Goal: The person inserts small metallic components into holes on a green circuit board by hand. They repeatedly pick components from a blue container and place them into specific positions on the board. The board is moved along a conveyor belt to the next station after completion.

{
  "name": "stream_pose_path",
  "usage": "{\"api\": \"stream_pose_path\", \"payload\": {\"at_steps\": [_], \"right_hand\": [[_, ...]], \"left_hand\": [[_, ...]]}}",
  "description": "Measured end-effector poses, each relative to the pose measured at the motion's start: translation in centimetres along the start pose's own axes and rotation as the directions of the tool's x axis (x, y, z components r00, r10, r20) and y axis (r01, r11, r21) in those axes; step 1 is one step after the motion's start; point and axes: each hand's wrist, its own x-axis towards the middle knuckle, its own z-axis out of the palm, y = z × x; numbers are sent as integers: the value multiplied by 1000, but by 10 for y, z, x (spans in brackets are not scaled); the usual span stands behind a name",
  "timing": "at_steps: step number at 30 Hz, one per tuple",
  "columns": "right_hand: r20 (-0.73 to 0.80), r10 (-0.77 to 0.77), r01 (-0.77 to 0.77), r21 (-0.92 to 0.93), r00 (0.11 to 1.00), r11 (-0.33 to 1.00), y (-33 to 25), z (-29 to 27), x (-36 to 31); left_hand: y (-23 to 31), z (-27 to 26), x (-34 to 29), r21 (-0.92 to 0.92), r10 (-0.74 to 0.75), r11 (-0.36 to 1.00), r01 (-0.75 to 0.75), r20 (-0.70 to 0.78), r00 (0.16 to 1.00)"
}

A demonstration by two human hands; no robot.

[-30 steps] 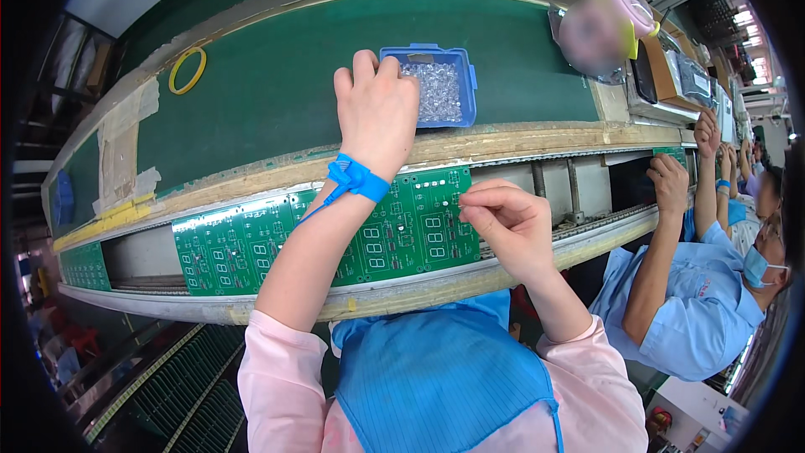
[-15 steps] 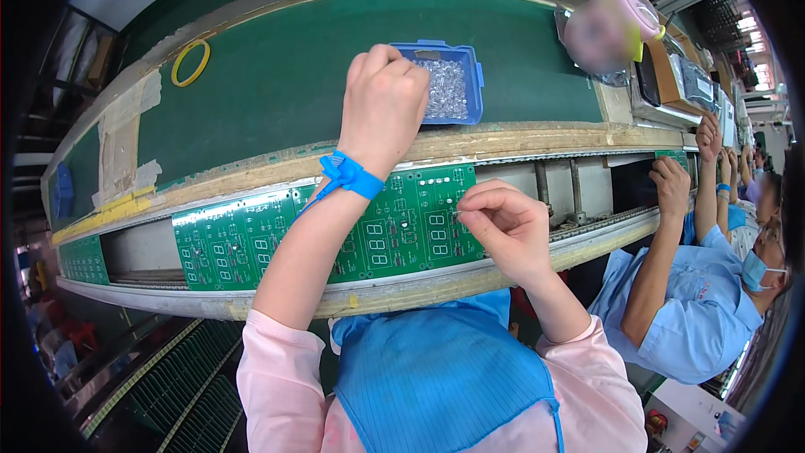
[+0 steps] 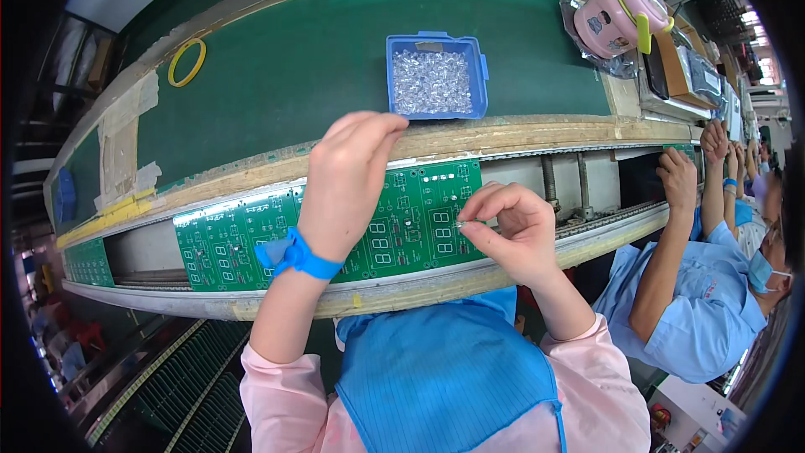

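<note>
My right hand [image 3: 518, 233] pinches a small clear component [image 3: 459, 224] between thumb and fingertips, over the right end of a green circuit board [image 3: 421, 243]. White digit displays and small parts sit along that board. My left hand [image 3: 345, 180], with a blue strap [image 3: 298, 255] round its wrist, is above the board's middle. Its fingers are drawn together near the wooden ledge; whatever they hold is hidden. Just beyond those fingertips stands a blue plastic bin [image 3: 482, 88] full of small clear components [image 3: 432, 82].
The boards lie in a conveyor track [image 3: 579, 231] beside a wooden ledge [image 3: 520, 138]. A yellow tape ring [image 3: 187, 62] lies on the green bench [image 3: 285, 59]. At the far right stands a pink pot-shaped container [image 3: 616, 21]. A co-worker in a blue shirt [image 3: 671, 302] works at the right.
My left hand has come back from the bin toward me and the left, over the board. My right hand keeps its pinch almost in place. The view has shifted slightly.
</note>
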Motion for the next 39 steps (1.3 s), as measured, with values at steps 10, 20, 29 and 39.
{"api": "stream_pose_path", "payload": {"at_steps": [10, 20, 29, 39], "right_hand": [[28, -136, 118, -684, 990, 720, 32, 1, 13], [74, -204, 190, -743, 976, 642, 39, 6, 17], [76, -204, 187, -775, 976, 604, 40, 6, 16], [209, -269, 307, -861, 940, 405, 31, 20, 20]], "left_hand": [[-7, -3, -45, -36, -262, 963, 268, 119, 958], [-12, 5, -54, -97, -250, 960, 263, 123, 960], [-12, 9, -54, -110, -243, 962, 251, 85, 966], [-15, 15, -55, -117, -270, 955, 272, 34, 962]]}}
